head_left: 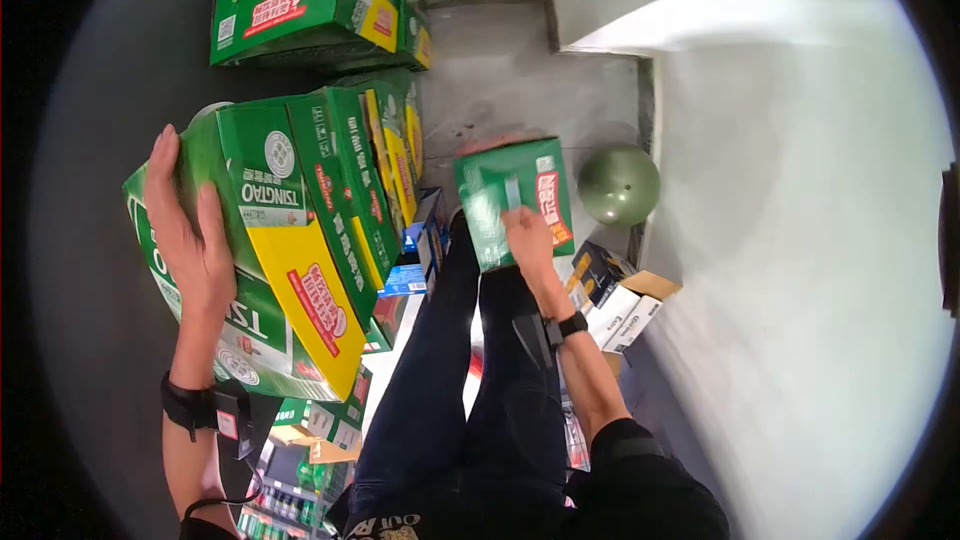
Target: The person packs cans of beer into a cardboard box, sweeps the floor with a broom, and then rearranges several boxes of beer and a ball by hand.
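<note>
1. At the far left the left hand (190, 240) is seen, laid flat on the outer side of a large Tsingtao carton (290, 230). Its grip is apart: the fingers are stretched along the cardboard and nothing is closed around. A black band (195, 405) is worn on this wrist.
2. The large Tsingtao carton lies directly to the right of that palm and is touched by it. It is tilted, and its long axis runs from the upper left down to the lower right of the view. The left hand is clearly the nearer one to it.
3. Above it a stack of green cartons (300, 0) is placed, and just beside its right face more green and yellow cartons (385, 150) are packed upright. A blue box (420, 255) is seen below these.
4. In the middle, the person's legs (440, 370) in dark trousers are stretched over the grey floor (520, 80).
5. A small green carton (505, 190) is held above the legs, well apart from the large one. Its long axis points away from the body.
6. The right hand (530, 240) is clamped on the near end of the small green carton; the thumb cannot be seen. A watch (570, 325) is worn.
7. Further right, a green ball (618, 185) and white and brown boxes (625, 310) are lying near the white wall (800, 240).
</note>
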{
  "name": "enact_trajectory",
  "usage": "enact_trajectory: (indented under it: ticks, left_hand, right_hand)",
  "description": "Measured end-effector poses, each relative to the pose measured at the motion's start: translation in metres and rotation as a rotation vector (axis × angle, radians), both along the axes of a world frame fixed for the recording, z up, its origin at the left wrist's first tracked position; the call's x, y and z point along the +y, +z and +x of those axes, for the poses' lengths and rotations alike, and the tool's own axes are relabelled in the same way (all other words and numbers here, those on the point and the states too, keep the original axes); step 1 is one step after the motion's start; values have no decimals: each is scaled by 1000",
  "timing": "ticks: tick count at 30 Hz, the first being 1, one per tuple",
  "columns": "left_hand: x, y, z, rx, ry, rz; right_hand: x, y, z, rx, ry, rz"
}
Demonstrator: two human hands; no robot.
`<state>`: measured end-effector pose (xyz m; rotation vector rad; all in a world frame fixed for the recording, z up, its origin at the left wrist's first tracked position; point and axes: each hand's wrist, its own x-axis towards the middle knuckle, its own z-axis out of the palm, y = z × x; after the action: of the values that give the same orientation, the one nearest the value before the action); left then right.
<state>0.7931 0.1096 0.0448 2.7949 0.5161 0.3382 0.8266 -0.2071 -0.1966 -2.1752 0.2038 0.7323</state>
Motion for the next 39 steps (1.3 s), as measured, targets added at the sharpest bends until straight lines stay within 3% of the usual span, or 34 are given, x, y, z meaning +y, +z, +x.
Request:
enact_trajectory:
  ticks: [5,10,13,20,23,26,28,30,31,32,34,35,37,39]
  left_hand:
    - [1,-1,-2,-12,-28,43]
    - [5,-7,-6,-28,5,6]
    - [6,-8,-7,-35,-1,29]
    - [12,-10,-10,-40,-30,40]
    - [24,-13,-8,-32,-21,45]
    - [34,-15,-10,-12,-51,78]
    - [38,-16,-8,-42,-60,60]
    - [39,-18,-8,-51,-34,104]
    - [47,-20,-8,-59,-71,143]
    - [50,-21,-7,-60,-109,178]
    - [53,-20,-7,-53,-135,98]
    - [61,-23,-5,-48,-145,122]
    - [77,-27,-4,-24,-153,170]
    - [83,-26,-2,23,-136,134]
  right_hand:
    - [-48,9,-51,98,-2,24]
    - [-99,-22,-100,221,71,-181]
    - [-133,-59,-148,188,-51,-103]
    - [-162,-68,-193,239,-389,5]
    - [-192,-114,-225,191,-350,-137]
    - [-206,-110,-225,280,-393,-109]
    - [-230,-142,-243,225,-316,-275]
    - [-231,-106,-248,43,-284,-282]
    - [-231,-66,-241,95,-188,-261]
    - [-239,-65,-255,84,-265,-262]
    - [-262,-49,-298,-35,-124,-339]
    - [-275,-42,-322,-26,-139,-359]
    - [-293,-22,-378,301,64,-425]
    - [-272,3,-390,211,167,-520]
